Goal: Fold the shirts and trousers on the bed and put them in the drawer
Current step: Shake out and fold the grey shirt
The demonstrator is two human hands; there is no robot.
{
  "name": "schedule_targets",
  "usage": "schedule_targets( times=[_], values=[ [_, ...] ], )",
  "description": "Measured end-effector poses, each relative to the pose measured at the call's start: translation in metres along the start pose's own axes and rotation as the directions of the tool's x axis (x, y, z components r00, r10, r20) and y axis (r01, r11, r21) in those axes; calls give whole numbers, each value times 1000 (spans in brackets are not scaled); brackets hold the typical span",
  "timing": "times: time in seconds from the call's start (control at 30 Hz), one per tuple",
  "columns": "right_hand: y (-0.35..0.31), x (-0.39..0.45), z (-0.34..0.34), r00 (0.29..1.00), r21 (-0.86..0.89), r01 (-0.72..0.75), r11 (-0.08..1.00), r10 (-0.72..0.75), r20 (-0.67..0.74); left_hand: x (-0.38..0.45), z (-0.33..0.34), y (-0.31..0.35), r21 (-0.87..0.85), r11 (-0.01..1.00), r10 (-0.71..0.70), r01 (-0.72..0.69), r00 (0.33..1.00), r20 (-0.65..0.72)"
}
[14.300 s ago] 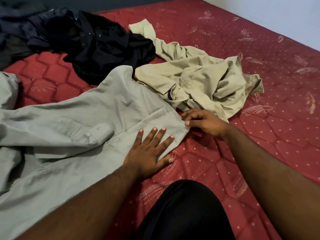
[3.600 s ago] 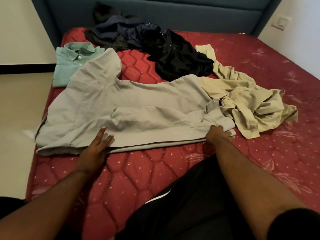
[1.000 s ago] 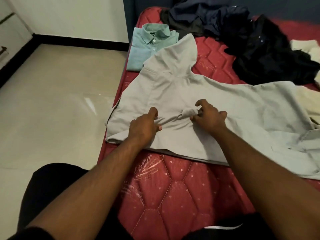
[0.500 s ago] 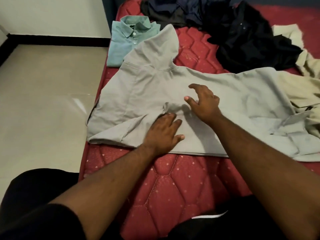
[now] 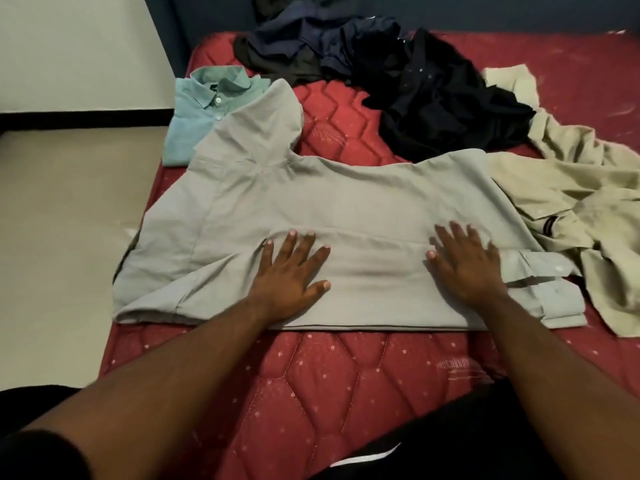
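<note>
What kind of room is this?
Most likely a bedroom: a bare red quilted mattress against a padded blue headboard, with shirts strewn on it, one grey shirt spread out for folding.

Dim indoor light, soft shadows, slight blur, wide-angle edge distortion

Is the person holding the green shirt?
No, both hands, left and right, lie flat on the grey shirt; the green shirt sits untouched.
</note>
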State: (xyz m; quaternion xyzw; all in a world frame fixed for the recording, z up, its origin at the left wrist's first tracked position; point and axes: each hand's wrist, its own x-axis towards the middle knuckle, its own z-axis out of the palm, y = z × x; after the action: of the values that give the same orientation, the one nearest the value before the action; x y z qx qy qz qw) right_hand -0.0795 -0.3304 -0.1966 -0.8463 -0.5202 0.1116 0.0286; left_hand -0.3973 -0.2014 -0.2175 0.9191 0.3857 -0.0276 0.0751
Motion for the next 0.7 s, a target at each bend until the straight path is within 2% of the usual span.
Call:
schedule_targets(
  times=[0.03, 0.07, 0.1, 0.13, 0.17, 0.2, 0.23, 0.27, 0.33, 0.43, 0.5, 0.6, 0.63, 0.7],
  values=[
    [-3, -2, 3, 997, 8, -7, 1000, 6, 79, 0, 0, 0, -2, 1000, 5, -5, 999, 37],
    [-7, -3, 2, 991, 1, -44, 999, 44, 123, 0, -1, -1, -14, 1000, 11, -11, 1000, 11],
    [-13, -1, 1, 991, -11, -81, 997, 82, 105, -2, -3, -2, -39, 999, 5, -8, 995, -99],
    [-25, 5, -3, 997, 0, -79, 997, 79, 14, -4, -9, -6, -88, 996, -29, 5, 961, -276],
    [-41, 11, -6, 994, 56, -28, 998, 34, -104, -7, -13, -8, -158, 987, -95, 26, 890, -446],
    [-66, 20, -10, 976, 146, 86, 986, -54, -210, -9, -17, -16, -232, 970, -198, 76, 801, -564],
    [-92, 29, -11, 953, 259, 220, 941, -150, -265, -13, -17, -22, -311, 939, -313, 147, 740, -595],
    [-121, 35, -12, 940, 381, 315, 869, -230, -253, -15, -17, -29, -380, 897, -418, 226, 711, -565],
    [-179, 48, -8, 941, 487, 334, 807, -316, -121, -19, -13, -41, -456, 827, -537, 329, 704, -466],
    [-240, 71, -2, 922, 416, 242, 877, -341, 183, -23, -3, -54, -469, 824, -519, 318, 754, -402],
    [-246, 85, 6, 905, 427, 205, 881, -337, 261, -24, 4, -61, -455, 838, -498, 301, 762, -413],
    [-231, 88, 20, 951, 429, 134, 893, -237, 196, -21, 10, -66, -507, 805, -542, 309, 730, -416],
    [-230, 82, 24, 968, 383, 147, 912, -212, 132, -22, 12, -66, -529, 786, -563, 319, 722, -402],
    [-230, 67, 28, 975, 282, 218, 934, -193, -113, -22, 8, -65, -550, 770, -575, 324, 725, -378]
  ],
)
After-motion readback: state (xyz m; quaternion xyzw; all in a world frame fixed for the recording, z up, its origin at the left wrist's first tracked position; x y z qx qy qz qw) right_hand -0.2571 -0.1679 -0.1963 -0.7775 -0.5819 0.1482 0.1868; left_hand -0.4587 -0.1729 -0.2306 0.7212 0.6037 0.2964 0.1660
